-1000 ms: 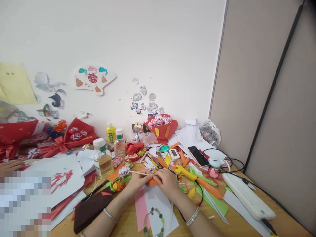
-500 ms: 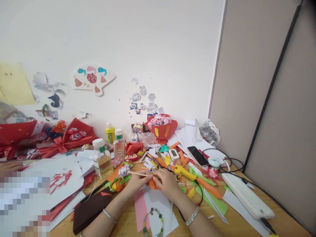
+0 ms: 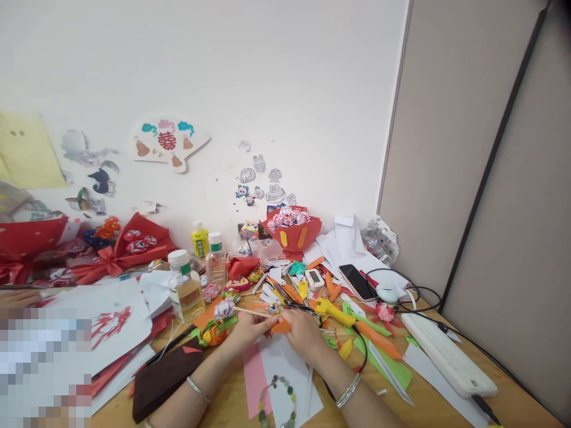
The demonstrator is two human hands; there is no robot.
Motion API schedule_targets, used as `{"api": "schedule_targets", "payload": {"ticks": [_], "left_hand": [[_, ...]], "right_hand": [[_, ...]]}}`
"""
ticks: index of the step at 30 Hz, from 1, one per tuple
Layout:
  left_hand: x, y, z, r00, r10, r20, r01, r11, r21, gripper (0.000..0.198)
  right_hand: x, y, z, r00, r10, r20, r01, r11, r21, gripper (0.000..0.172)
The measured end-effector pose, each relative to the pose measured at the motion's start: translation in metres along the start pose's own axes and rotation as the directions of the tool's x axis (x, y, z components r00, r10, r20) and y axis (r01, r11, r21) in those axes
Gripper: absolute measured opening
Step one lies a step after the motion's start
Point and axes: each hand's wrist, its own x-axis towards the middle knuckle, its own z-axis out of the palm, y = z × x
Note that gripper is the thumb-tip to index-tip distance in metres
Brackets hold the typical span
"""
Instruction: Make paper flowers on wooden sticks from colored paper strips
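Pinches orange paper between left hand and right hand, left of the glue gun; also grips a stick in the left hand, farther from the glue gun.

- orange piece between the fingers: matt paper, looks pretty smooth
- stick at the left fingers: plain pale wood, kinda dull
- glue gun right of the fingers: smooth yellow plastic
- table below the fingers: wood, bit of a sheen tbh
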Motion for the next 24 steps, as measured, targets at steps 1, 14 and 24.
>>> {"api": "schedule_targets", "payload": {"ticks": [1, 14, 24], "left_hand": [[0.0, 0.0001, -0.0002, 1.0, -0.001, 0.001, 0.001, 1.0, 0.002, 0.042], [-0.0053, 0.0048, -0.0002, 1.0, 0.002, 0.023, -0.002, 1.0, -0.013, 0.032], [-0.0092, 0.0068, 0.0013, 1.0, -0.016, -0.013, 0.014, 0.992, -0.124, 0.02]], "right_hand": [[-0.0001, 0.0002, -0.0001, 1.0, 0.001, 0.004, -0.001, 1.0, -0.006, 0.017], [0.0016, 0.0058, 0.0002, 0.998, -0.032, -0.046, 0.039, 0.99, 0.139, 0.022], [0.0034, 0.0065, -0.001, 0.998, -0.029, -0.062, 0.042, 0.976, 0.215, 0.012]]}}
